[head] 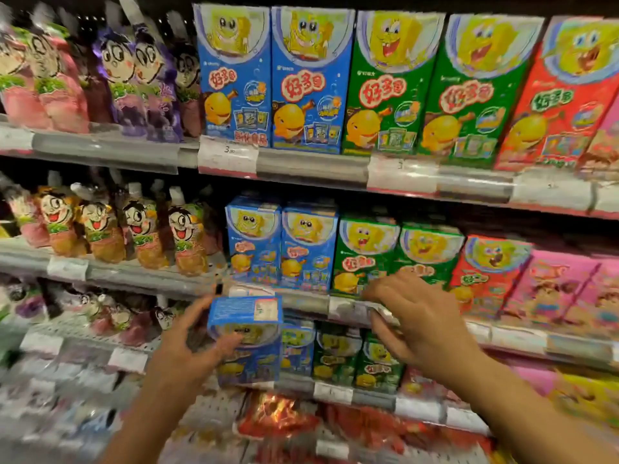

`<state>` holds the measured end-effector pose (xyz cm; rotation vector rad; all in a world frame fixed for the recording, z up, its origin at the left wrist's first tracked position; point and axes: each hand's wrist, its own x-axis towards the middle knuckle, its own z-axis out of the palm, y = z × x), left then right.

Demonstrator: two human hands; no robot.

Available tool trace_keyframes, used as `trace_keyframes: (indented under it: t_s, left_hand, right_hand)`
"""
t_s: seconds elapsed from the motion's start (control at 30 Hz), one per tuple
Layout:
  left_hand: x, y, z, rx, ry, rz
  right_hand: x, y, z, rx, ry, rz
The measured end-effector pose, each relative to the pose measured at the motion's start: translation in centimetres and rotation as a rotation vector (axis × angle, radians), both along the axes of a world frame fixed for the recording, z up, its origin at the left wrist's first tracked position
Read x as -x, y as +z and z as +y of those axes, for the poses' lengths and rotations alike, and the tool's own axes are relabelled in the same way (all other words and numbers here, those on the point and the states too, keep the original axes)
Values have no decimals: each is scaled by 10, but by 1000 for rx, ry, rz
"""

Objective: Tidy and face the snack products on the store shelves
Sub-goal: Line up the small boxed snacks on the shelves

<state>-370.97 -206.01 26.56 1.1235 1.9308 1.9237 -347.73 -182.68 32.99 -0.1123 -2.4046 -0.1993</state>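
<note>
Before the lower shelves, the left hand (187,346) grips a small blue cardboard snack box with a yellow cartoon face (246,339), thumb across its front and fingers behind, tipped so its top panel faces the camera, probably lifted clear of the third shelf's row for re-facing. The right hand (415,316) hovers spread and loosely curled at the middle shelf's price rail (308,303), holding nothing (likely reaching to square up the green boxes (395,259) just behind). That middle shelf fronts two blue boxes (281,242), two green, and one red box (485,272); the top shelf shows the same count.
</note>
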Motion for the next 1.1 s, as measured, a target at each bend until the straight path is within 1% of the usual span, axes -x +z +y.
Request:
trace_keyframes:
  t_s: [0.07, 0.13, 0.2, 0.27, 0.4, 0.57, 0.67, 0.77, 0.87, 1.0, 1.1]
  left_hand:
    - [10, -39, -11, 55, 50, -114]
    - [19, -70, -19, 87, 104, -162]
    - [24, -91, -21, 147, 166, -127]
    - [27, -102, -19, 175, 197, -90]
    - [33, -115, -3, 145, 204, -119]
    - [49, -119, 24, 117, 156, -161]
    - [62, -122, 37, 124, 133, -209]
    - [75, -129, 46, 137, 65, -229]
    - [87, -130, 53, 137, 0, -227]
    - [102, -129, 64, 132, -111, -176]
    - [109, -138, 68, 148, -168, -193]
  right_hand:
    - [12, -38, -5, 63, -49, -76]
    - [23, -66, -9, 98, -122, -141]
    - [31, -86, -14, 174, -216, -167]
    - [36, -98, -18, 235, -271, -146]
    - [41, -115, -21, 209, -342, -157]
    - [45, -133, -31, 148, -432, -242]
    - [47, -133, -35, 162, -464, -268]
    - [48, -133, -40, 185, -501, -302]
    - [48, -130, -41, 204, -510, -299]
    - [53, -130, -45, 222, -545, -286]
    - [56, -132, -50, 238, -561, -249]
